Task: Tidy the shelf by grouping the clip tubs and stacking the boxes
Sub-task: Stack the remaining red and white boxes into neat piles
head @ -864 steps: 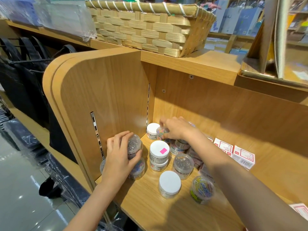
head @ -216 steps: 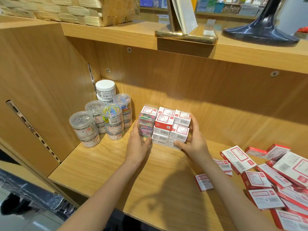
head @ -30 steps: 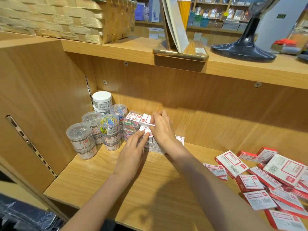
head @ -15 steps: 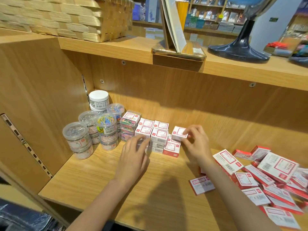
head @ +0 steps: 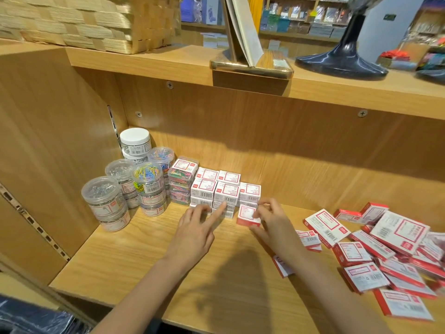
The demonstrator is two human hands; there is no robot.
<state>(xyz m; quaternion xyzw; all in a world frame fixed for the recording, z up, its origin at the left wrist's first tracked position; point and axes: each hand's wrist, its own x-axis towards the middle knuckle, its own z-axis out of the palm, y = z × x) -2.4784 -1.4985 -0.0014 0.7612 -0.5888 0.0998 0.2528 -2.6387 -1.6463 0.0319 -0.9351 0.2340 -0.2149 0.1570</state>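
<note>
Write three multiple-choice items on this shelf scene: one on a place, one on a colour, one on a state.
1. Where do the clip tubs stand?
A. at the shelf's left end
B. in the basket
C. among the loose boxes on the right

2. What colour is the lid of the topmost tub?
A. red
B. white
C. black

3. What is the right hand doing?
A. resting flat on the shelf
B. pinching a small red-and-white box
C. lifting a tub

Answers: 1 A, they cluster by the side panel. 2 B, its lid is plain white. 3 B, fingers and thumb close on the box beside the stack.
</note>
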